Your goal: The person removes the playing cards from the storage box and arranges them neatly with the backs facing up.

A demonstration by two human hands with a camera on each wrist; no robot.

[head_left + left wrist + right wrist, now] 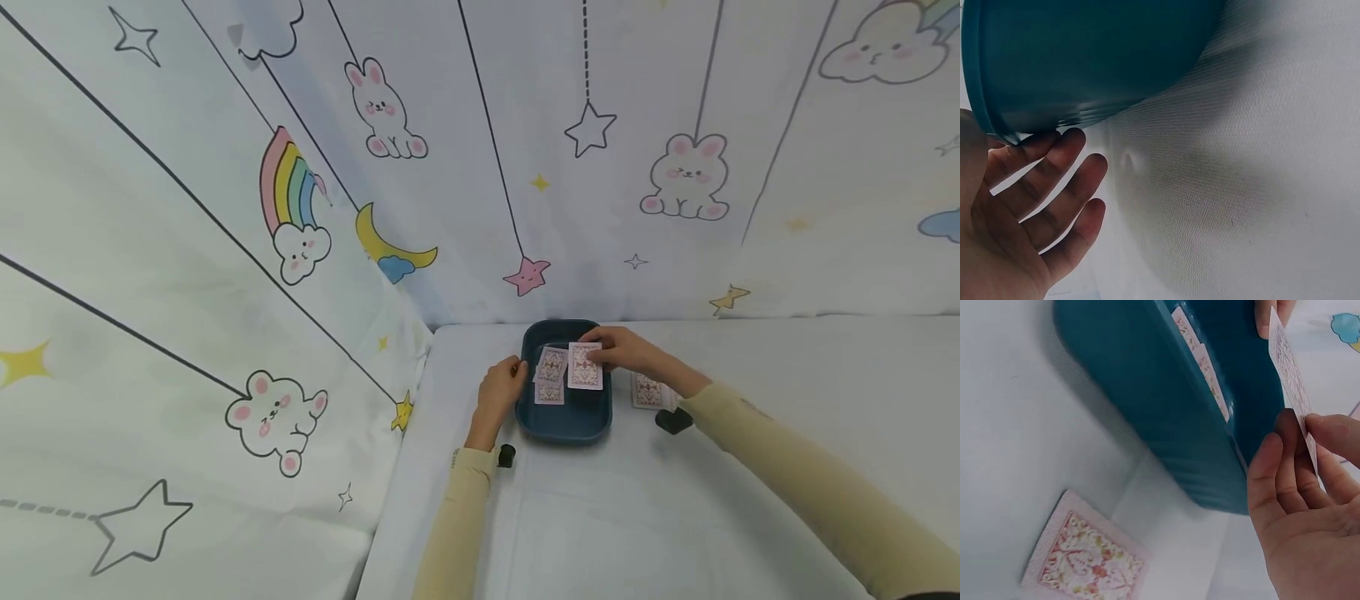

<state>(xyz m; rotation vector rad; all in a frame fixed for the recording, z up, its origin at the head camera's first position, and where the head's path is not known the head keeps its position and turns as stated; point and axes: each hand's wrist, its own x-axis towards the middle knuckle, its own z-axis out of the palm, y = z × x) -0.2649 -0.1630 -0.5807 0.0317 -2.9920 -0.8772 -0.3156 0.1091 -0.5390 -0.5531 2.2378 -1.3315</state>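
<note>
A dark teal tray (564, 433) sits on the white table, near the back wall. A patterned pink card (551, 375) lies face down inside it. My right hand (604, 355) reaches over the tray's far right part and pinches another pink card (584, 367) between thumb and fingers. In the right wrist view this held card (1289, 370) stands edge-on above the tray (1147, 406). My left hand (508, 377) rests against the tray's left rim. Its fingers (1063, 162) are loosely straight and spread beside the tray's outer wall (1085, 56).
More of the pink cards (648, 392) lie face down on the table right of the tray, also seen in the right wrist view (1085, 562). A cloth backdrop with rabbits, stars and a rainbow rises behind and on the left. A white cloth covers the table.
</note>
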